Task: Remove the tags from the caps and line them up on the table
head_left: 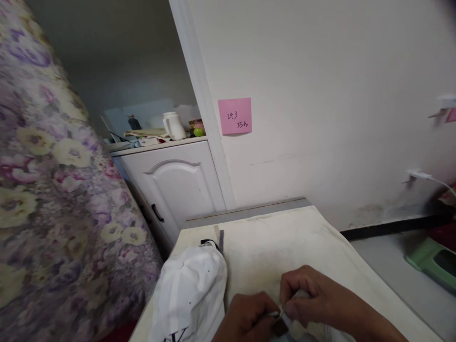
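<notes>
Fingers (295, 278) of the right hand (309, 295) are curled tight, thumb against the bent index, pinching a pale greyish item (302, 294) too blurred to name for certain. Beside it, nearly touching, the left hand (249, 316) is likewise closed, its fingertips gripping the near side of the same item, with a small dark brown tab (280, 327) showing between the two hands. All this happens low over the near part of the desk (274, 237), whose cream top looks slightly stained and runs back to a grey edge at the wall (320, 95).

Left of the hands lies a white baseball cap (192, 285) (a black letter K shows near the lower edge of the view). Just behind it, a narrow grey strip (221, 240) points toward the wall, where a pink sticky note (235, 116) bears handwriting, "243" included. Farther left, a white cabinet (178, 183) carries a white jug (174, 126) and assorted clutter, partly screened by a floral curtain (71, 156). On the right, a green plastic stool (427, 259) rests on the grey floor (384, 261).
</notes>
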A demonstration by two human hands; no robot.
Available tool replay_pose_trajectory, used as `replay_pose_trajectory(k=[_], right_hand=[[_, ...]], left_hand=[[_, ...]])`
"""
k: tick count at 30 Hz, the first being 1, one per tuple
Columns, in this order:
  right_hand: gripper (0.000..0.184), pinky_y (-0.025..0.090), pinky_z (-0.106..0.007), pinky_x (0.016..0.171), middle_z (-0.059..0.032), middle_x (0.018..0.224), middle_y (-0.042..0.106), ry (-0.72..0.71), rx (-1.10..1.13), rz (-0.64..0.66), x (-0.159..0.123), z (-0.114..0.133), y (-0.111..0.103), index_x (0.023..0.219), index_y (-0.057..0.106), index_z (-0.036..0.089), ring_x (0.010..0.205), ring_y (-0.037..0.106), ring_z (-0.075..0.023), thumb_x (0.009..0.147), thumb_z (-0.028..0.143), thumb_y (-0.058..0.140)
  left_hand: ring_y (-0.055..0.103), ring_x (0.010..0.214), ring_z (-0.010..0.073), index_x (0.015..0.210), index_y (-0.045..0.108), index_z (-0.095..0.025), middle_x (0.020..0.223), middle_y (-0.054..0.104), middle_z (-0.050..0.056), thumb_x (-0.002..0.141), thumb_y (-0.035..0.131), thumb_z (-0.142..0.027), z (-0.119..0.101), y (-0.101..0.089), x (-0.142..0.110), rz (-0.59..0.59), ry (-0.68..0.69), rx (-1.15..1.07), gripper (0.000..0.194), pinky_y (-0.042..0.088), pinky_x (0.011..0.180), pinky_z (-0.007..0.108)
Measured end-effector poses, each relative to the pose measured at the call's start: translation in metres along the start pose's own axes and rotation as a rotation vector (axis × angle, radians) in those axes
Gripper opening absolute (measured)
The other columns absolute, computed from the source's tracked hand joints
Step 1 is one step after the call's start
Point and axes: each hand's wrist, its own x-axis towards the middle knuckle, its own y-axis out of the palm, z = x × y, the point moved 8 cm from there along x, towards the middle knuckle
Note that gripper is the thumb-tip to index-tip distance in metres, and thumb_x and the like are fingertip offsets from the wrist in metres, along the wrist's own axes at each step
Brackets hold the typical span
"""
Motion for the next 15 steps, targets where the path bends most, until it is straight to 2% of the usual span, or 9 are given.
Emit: replay_pose_trajectory(k=[2,7,11,15], right_hand=[[0.001,0.032,-0.022,0.05,0.0054,0.054,0.058,0.012,-0.018,-0.023,0.0,-0.001,-0.001,0.068,0.067,0.016,0.051,0.048,-0.0092,0.069,0.016,0.066],[0.002,0.033,-0.022,0.05,0.0054,0.054,0.058,0.003,-0.074,-0.016,0.0,0.003,-0.002,0.068,0.066,0.016,0.051,0.048,-0.0092,0.068,0.015,0.066],[0.004,0.03,-0.021,0.048,0.0066,0.051,0.056,0.026,-0.036,-0.021,0.0,0.003,-0.003,0.067,0.066,0.017,0.048,0.042,-0.0076,0.068,0.014,0.064],[0.005,0.029,-0.021,0.048,0.0064,0.052,0.056,0.007,-0.042,-0.031,0.002,0.004,0.001,0.068,0.066,0.017,0.048,0.041,-0.0073,0.069,0.014,0.062]], left_hand=[[0.042,0.06,0.0124,0.067,0.061,-0.019,0.06,0.047,-0.005,0.08,0.058,-0.037,-0.001,-0.001,0.0,0.005,0.004,0.022,0.022,0.029,0.058,0.027],[0.048,0.069,0.0153,0.073,0.063,-0.019,0.068,0.052,-0.002,0.082,0.055,-0.037,0.001,-0.002,0.0,-0.002,-0.008,0.028,0.022,0.032,0.063,0.028],[0.04,0.062,0.0135,0.075,0.055,-0.02,0.064,0.046,-0.005,0.082,0.057,-0.043,0.005,0.001,0.004,0.028,0.036,0.012,0.024,0.027,0.056,0.028],[0.039,0.065,0.0132,0.078,0.054,-0.021,0.067,0.045,-0.006,0.086,0.059,-0.047,0.01,0.001,0.006,0.068,0.069,-0.037,0.027,0.027,0.057,0.028]])
